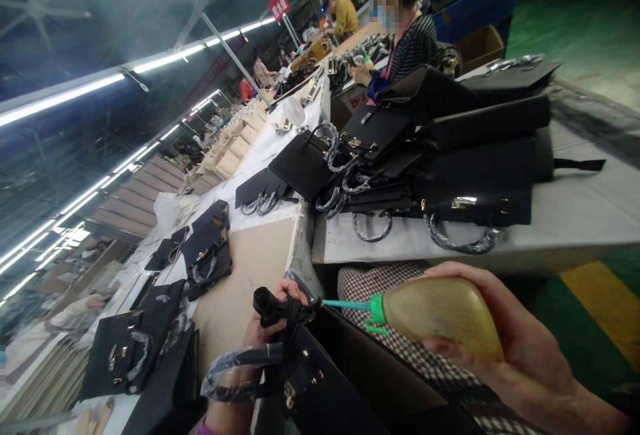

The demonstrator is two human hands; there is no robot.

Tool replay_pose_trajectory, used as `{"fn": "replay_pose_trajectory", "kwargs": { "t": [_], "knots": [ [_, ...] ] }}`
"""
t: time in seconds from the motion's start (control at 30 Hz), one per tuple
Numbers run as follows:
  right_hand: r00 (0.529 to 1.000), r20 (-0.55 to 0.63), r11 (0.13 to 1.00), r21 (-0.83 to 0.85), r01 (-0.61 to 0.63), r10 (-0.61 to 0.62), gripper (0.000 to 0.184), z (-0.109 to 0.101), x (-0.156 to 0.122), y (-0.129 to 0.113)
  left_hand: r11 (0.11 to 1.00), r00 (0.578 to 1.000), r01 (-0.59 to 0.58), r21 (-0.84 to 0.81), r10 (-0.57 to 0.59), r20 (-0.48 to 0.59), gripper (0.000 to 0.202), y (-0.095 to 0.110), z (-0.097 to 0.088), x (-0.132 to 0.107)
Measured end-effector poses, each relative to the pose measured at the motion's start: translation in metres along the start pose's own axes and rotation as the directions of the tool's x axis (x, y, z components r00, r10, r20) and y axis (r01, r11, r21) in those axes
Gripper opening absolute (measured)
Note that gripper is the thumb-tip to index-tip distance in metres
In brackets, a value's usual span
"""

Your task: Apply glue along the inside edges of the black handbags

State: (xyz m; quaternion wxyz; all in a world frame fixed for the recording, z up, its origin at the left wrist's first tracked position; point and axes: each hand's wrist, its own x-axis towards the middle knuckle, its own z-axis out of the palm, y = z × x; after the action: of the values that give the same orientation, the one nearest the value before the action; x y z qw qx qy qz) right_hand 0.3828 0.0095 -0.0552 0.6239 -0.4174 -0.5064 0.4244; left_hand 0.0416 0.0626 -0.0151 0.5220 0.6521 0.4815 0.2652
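In my right hand point(525, 341) is a squeeze bottle point(443, 318) of yellowish liquid, with a green cap and a long blue nozzle. Its tip meets a bunched black strap piece at the upper corner of a black handbag point(345, 375). My left hand point(290, 291) is closed on that corner, fingers pinching the black material beside the nozzle tip; part of this hand is behind the bag. The handbag leans over my lap, its mouth gaping, with gold hardware and a plastic-wrapped handle point(240, 361) across my left forearm.
Black handbags point(470, 181) with wrapped handles are piled on the white table ahead. Several more bags point(120, 355) lie on the left bench. A co-worker in a striped top point(413, 45) sits across the table. A cardboard box point(475, 48) stands behind, near a blue bin point(475, 5).
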Motion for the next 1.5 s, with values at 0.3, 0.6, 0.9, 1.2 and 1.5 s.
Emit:
{"fn": "replay_pose_trajectory", "kwargs": {
  "t": [0.3, 0.6, 0.9, 1.2, 1.5],
  "knots": [
    [0.974, 0.2, 0.995, 0.03, 0.1, -0.104, 0.053, 0.006, 0.006, 0.0, 0.997, 1.0, 0.02, -0.072, -0.019, 0.017, 0.054, 0.001, 0.001, 0.003],
    [0.929, 0.304, 0.977, 0.046, 0.209, -0.213, 0.068, 0.011, 0.008, 0.007, 0.98, 0.999, -0.004, -0.2, -0.006, -0.049, 0.048, 0.002, 0.006, 0.004],
    [0.822, 0.323, 0.861, -0.037, 0.506, -0.469, 0.074, 0.0, 0.008, 0.017, 0.938, 1.0, 0.018, -0.345, -0.015, 0.013, 0.038, -0.007, 0.004, 0.005],
    [0.802, 0.38, 0.818, -0.17, 0.55, -0.46, 0.076, -0.013, 0.002, 0.018, 0.956, 0.999, 0.04, -0.291, -0.031, 0.035, 0.044, -0.014, -0.002, 0.016],
    [0.698, 0.512, 0.618, -0.353, 0.703, -0.501, 0.064, -0.014, 0.022, -0.027, 0.99, 0.996, 0.066, -0.123, -0.059, 0.059, 0.027, 0.004, 0.007, 0.019]
  ]
}}
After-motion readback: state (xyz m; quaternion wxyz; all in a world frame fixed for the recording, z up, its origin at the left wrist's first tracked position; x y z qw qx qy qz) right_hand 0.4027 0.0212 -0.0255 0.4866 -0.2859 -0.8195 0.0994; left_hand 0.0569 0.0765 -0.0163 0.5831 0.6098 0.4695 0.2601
